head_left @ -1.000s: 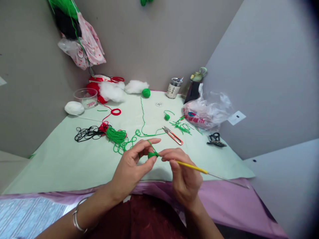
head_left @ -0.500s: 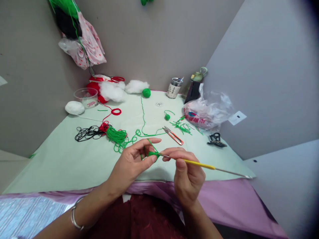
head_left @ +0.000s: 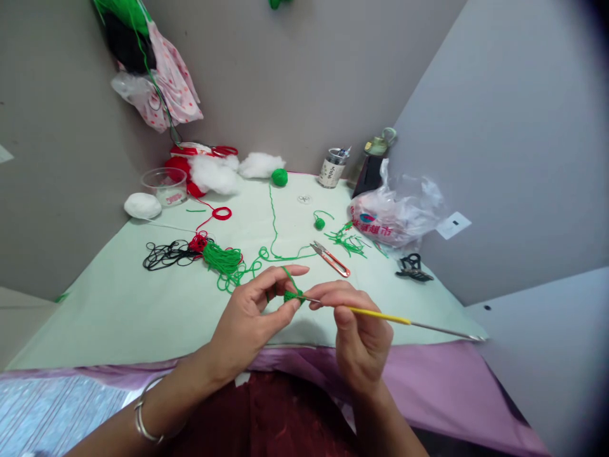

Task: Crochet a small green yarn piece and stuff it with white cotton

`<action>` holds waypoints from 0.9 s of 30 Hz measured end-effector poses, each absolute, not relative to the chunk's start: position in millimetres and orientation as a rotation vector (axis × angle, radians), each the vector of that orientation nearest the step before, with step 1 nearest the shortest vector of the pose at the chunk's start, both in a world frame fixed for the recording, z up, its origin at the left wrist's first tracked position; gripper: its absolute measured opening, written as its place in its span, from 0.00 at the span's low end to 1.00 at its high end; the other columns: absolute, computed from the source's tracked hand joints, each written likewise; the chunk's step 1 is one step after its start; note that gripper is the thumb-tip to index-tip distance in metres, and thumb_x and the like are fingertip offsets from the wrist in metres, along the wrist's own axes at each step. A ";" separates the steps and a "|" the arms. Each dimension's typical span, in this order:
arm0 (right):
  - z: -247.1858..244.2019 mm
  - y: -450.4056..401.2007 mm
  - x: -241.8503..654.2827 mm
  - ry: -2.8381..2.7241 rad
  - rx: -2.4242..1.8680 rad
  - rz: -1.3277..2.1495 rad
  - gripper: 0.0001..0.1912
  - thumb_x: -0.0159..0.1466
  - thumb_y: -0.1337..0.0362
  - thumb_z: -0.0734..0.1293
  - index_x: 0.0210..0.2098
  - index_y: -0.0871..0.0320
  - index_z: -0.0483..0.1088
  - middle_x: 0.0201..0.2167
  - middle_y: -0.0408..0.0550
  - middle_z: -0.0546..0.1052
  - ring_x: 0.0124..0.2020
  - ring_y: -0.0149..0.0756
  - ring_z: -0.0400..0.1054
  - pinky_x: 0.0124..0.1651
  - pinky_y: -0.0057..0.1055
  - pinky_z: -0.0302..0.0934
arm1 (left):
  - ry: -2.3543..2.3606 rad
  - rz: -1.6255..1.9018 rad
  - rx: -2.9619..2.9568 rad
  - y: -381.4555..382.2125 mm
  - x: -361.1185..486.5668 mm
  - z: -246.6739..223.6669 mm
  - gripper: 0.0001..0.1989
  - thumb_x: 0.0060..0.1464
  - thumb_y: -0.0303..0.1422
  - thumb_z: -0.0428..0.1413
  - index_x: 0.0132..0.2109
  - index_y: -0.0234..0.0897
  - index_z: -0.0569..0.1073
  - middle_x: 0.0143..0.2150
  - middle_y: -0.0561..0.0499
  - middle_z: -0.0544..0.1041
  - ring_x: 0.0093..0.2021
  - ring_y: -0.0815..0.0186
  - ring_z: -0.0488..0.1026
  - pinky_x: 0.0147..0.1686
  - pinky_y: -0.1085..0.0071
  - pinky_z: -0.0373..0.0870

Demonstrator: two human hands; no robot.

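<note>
My left hand (head_left: 254,317) pinches a small green crochet piece (head_left: 291,296) between thumb and fingers, with green yarn running up over the raised index finger. My right hand (head_left: 359,330) is closed round a crochet hook (head_left: 380,314) with a yellow grip and metal ends. The hook's tip meets the crochet piece at my left fingertips; the exact loop is too small to make out. Beyond my hands lie orange thread snips (head_left: 333,260) and a loose green yarn hank (head_left: 223,260).
Black yarn (head_left: 169,255), a red yarn ring (head_left: 221,213) and white stuffing (head_left: 216,176) lie at the left. A small green ball (head_left: 320,223) and green yarn scraps (head_left: 349,242) lie mid-right. A plastic bag (head_left: 399,212), a pen can (head_left: 332,170) and a hair claw (head_left: 413,268) stand farther right.
The green piece has turned slightly in my left fingers. My right hand and the hook have shifted only a little.
</note>
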State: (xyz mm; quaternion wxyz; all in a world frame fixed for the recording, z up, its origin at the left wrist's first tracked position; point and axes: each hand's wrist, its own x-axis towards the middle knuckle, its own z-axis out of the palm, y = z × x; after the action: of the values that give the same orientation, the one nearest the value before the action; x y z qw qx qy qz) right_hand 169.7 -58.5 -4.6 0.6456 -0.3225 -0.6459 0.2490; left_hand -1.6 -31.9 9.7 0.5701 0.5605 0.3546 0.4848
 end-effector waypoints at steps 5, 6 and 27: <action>-2.2 -58.5 173.5 -1.544 -0.749 0.523 0.11 0.76 0.69 0.61 0.46 0.53 0.76 0.40 0.47 0.82 0.43 0.35 0.77 0.45 0.34 0.72 | 0.854 1.153 1.385 -31.2 -1.5 8.2 0.15 0.58 0.27 0.63 0.52 0.41 0.82 0.41 0.52 0.79 0.41 0.69 0.75 0.45 0.73 0.73; -1.7 -59.0 173.8 -1.588 -0.763 0.474 0.11 0.75 0.70 0.61 0.46 0.54 0.75 0.40 0.48 0.82 0.43 0.35 0.77 0.46 0.35 0.72 | 0.871 1.175 1.418 -31.0 -1.0 8.0 0.14 0.58 0.27 0.63 0.51 0.41 0.82 0.41 0.51 0.79 0.41 0.69 0.75 0.46 0.73 0.73; -18.8 -56.5 165.6 -1.713 -0.770 0.082 0.13 0.72 0.74 0.62 0.49 0.54 0.75 0.43 0.54 0.83 0.43 0.39 0.79 0.41 0.36 0.76 | 0.942 1.244 1.470 -27.1 4.6 -0.1 0.16 0.56 0.27 0.62 0.51 0.39 0.83 0.36 0.52 0.75 0.37 0.67 0.74 0.41 0.71 0.72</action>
State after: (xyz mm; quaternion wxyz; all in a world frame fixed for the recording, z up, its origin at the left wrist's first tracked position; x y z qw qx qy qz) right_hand 165.6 -56.5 -18.8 0.5901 -0.3307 -0.7357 0.0351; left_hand 4.6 -27.1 -0.1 0.4784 0.6020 0.3859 0.5097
